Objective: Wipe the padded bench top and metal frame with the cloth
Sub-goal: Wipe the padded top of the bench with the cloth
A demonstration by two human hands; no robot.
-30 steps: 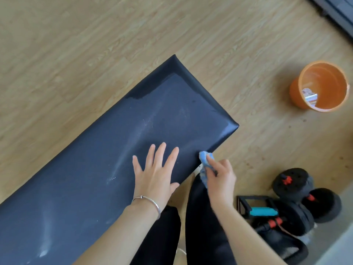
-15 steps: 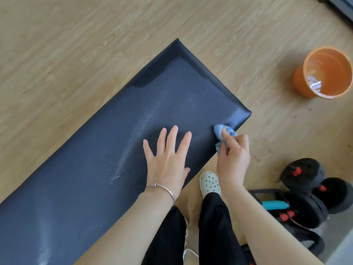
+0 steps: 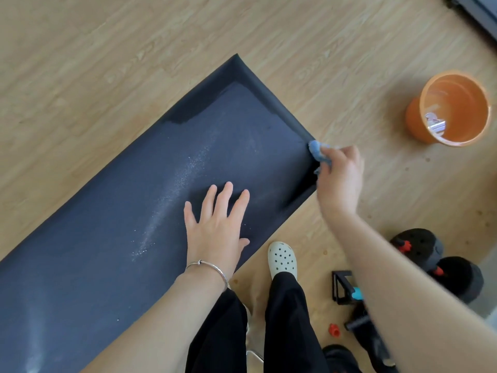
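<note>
As I look down through the head camera, the wooden floor (image 3: pixel 107 63) fills most of the view. The padded bench top (image 3: pixel 107 224) lies across it on a slant, dark, with pale specks down its middle. Off the bench top's near side, toward the lower right, I see black dumbbells (image 3: pixel 419 246) with red fittings. Well apart from the bench top's end, an orange bucket (image 3: pixel 415 119) stands upright, with something pale in its bottom that I can't make out. Just beside the bench top's near edge there is a white clog (image 3: pixel 282 258) below a black trouser leg (image 3: pixel 290 319). The left hand (image 3: pixel 217 227) lies flat on the bench top near that edge, fingers straight and spread, holding nothing. The right hand (image 3: pixel 340 179) is at the bench top's end corner, fingers curled around the blue cloth (image 3: pixel 316 150), which presses against the padding's rolled end edge. A thin silver bracelet (image 3: pixel 212 265) circles the left wrist over the bench top.
</note>
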